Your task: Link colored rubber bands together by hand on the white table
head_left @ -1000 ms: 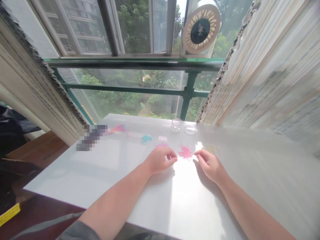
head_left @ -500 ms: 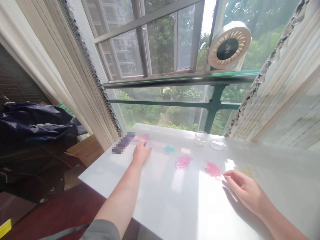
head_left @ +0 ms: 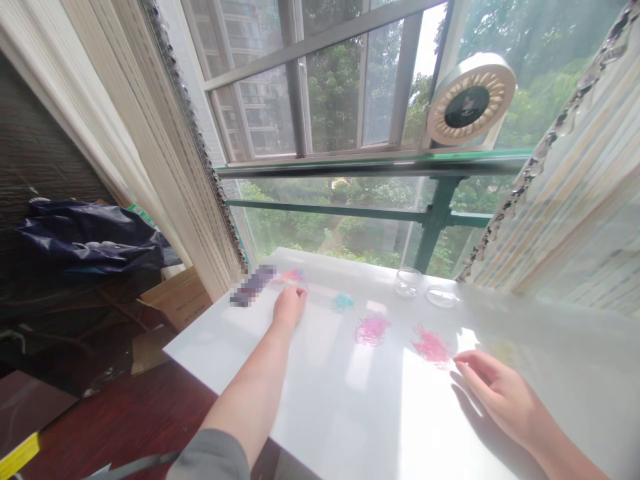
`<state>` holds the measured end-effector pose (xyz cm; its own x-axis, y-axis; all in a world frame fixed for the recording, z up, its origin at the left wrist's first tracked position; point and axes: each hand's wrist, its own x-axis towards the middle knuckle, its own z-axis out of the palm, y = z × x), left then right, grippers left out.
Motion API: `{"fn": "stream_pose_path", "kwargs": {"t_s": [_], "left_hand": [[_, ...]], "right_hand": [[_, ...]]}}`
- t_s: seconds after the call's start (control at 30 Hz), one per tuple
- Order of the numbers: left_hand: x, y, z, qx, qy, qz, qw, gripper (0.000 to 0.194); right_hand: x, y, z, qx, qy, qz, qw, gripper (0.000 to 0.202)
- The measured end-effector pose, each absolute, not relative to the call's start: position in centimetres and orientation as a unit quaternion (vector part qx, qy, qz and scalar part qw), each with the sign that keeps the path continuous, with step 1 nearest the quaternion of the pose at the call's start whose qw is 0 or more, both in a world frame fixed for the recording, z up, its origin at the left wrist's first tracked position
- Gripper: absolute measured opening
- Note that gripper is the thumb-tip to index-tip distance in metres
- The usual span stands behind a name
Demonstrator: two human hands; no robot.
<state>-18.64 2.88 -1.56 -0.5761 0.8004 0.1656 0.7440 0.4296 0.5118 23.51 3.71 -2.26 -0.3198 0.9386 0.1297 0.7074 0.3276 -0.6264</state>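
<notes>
My left hand [head_left: 290, 305] is closed at the far left of the white table, its fingertips pressed together. Just beyond it lies a small multicoloured pile of thin strands [head_left: 293, 275], mostly pink and orange. My right hand [head_left: 495, 385] has thumb and forefinger pinched beside a bright pink pile of thin strands [head_left: 432, 347]. Whatever either hand holds is too small or hidden to make out. Between the hands are a purple-pink pile of strands [head_left: 372, 330] and a turquoise pile [head_left: 343, 303]. A faint yellow pile [head_left: 503, 352] lies behind my right hand.
Clear round dishes [head_left: 409, 283] and a shallow clear lid or dish [head_left: 441, 297] stand near the back edge of the white table [head_left: 325, 400]. A blurred dark item [head_left: 253, 287] lies at the left corner. A round white fan [head_left: 473, 100] is by the window.
My left hand has closed, its fingers drawing together near the multicoloured pile. My right hand keeps its pinch beside the pink pile. The whole view has shifted slightly.
</notes>
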Motion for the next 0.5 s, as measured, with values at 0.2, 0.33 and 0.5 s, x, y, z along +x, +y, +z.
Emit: {"fn": "stream_pose_path", "kwargs": {"t_s": [0.2,0.33,0.5], "left_hand": [[-18.5,2.7,-1.6,0.452,0.838,0.299,0.066,0.023],[-18.6,2.7,-1.7,0.449,0.831,0.318,0.079,0.022],[-18.5,2.3,-1.5,0.441,0.819,0.355,0.100,0.020]], "right_hand": [[23.8,4.2,-2.5,-0.501,-0.783,0.236,0.283,0.028],[24.4,5.0,-3.0,-0.510,-0.775,0.254,0.272,0.031],[25.1,5.4,-4.7,-0.524,-0.767,0.268,0.254,0.032]]}}
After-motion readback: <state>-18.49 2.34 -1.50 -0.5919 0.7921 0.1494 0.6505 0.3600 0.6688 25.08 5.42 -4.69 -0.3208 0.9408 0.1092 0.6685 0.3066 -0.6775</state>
